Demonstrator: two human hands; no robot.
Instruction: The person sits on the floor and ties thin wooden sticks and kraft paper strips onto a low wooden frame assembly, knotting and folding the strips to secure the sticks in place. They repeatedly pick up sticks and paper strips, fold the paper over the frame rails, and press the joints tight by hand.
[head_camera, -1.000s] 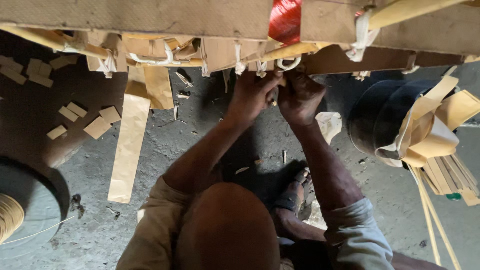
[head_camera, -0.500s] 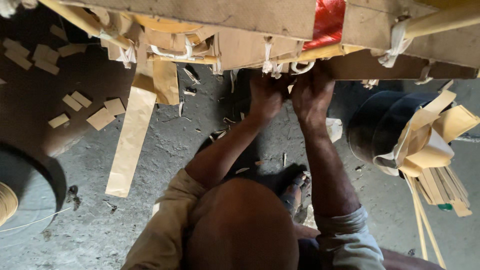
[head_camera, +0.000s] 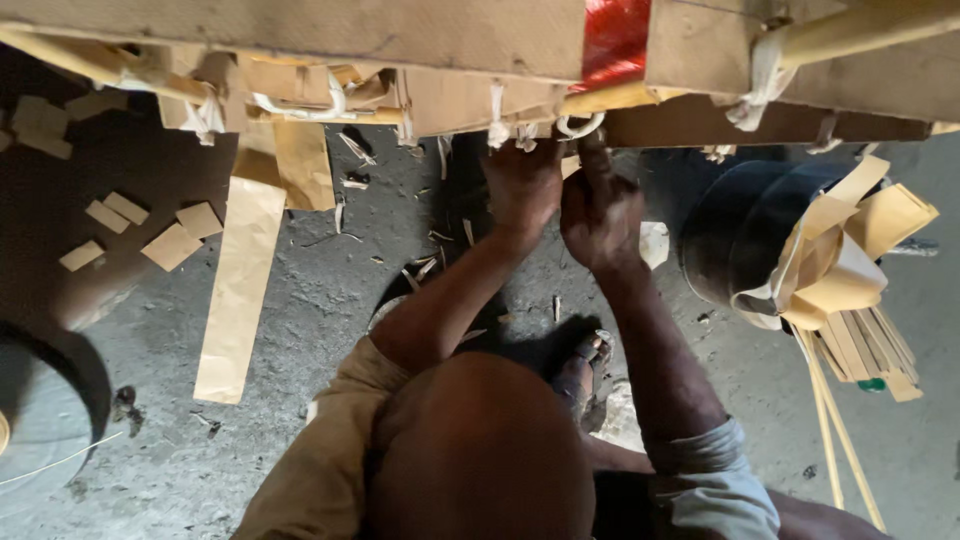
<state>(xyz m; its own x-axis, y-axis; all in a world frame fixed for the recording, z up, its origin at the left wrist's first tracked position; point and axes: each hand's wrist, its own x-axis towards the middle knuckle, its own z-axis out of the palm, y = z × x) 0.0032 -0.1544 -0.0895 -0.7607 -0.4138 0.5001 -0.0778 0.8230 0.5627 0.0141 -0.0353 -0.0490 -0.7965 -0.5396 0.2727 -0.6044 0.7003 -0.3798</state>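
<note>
Grey concrete floor (head_camera: 300, 300) below; both hands, left (head_camera: 522, 185) and right (head_camera: 598, 215), fingers pinched on soft white cloth ties (head_camera: 580, 125) at the far cardboard-and-bamboo frame (head_camera: 480, 95); light, limp, best gripped at loose ends.

Red patch (head_camera: 612, 42) at twelve o'clock on the tan board (head_camera: 330, 30); white ties (head_camera: 580, 125) below it; black bucket (head_camera: 740, 235) at three; grey floor (head_camera: 330, 300).
</note>
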